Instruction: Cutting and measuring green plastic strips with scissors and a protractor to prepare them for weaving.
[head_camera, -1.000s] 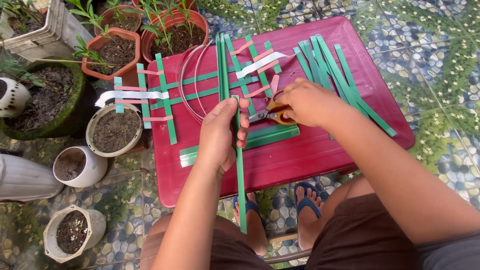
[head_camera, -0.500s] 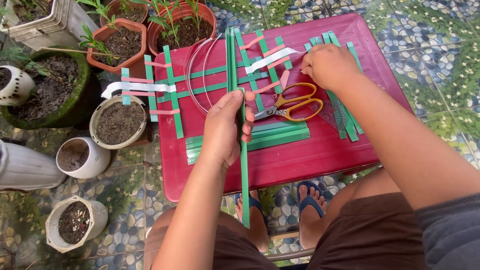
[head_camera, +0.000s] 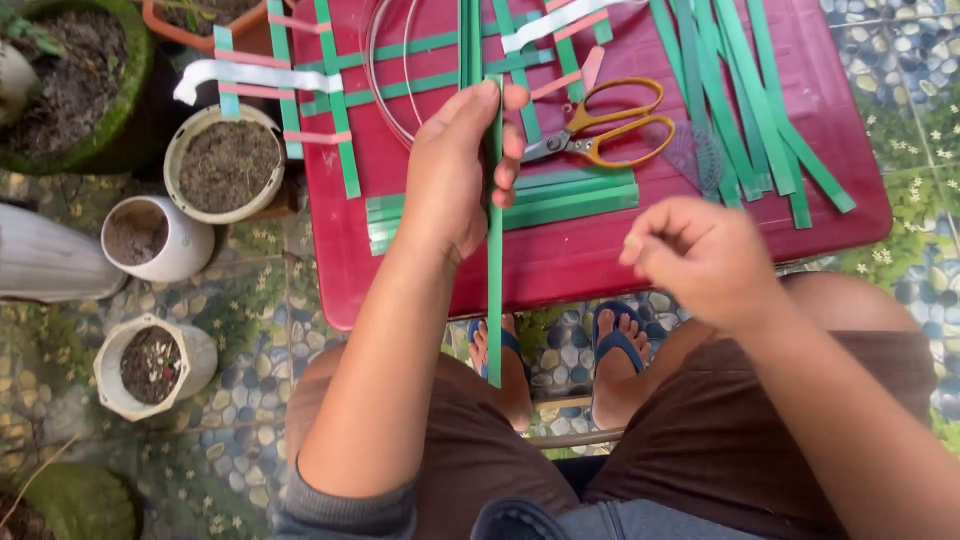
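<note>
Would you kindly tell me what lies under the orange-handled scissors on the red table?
The orange-handled scissors rest on the red plastic table, their blades crossing a green strip and a pink strip. The blade tips are covered by the left hand.

The floor (head_camera: 250, 320) is patterned with printed pebbles and small white flowers in grey, blue and green. A red plastic counter (head_camera: 600, 250) stands at the far middle, its near edge rounded. To the left, a row of white pots (head_camera: 150, 235) filled with dry soil sits on the floor, with a larger moss-green pot (head_camera: 120, 110) at the far left. Soft, even daylight falls over everything, casting no hard shadows.
</note>
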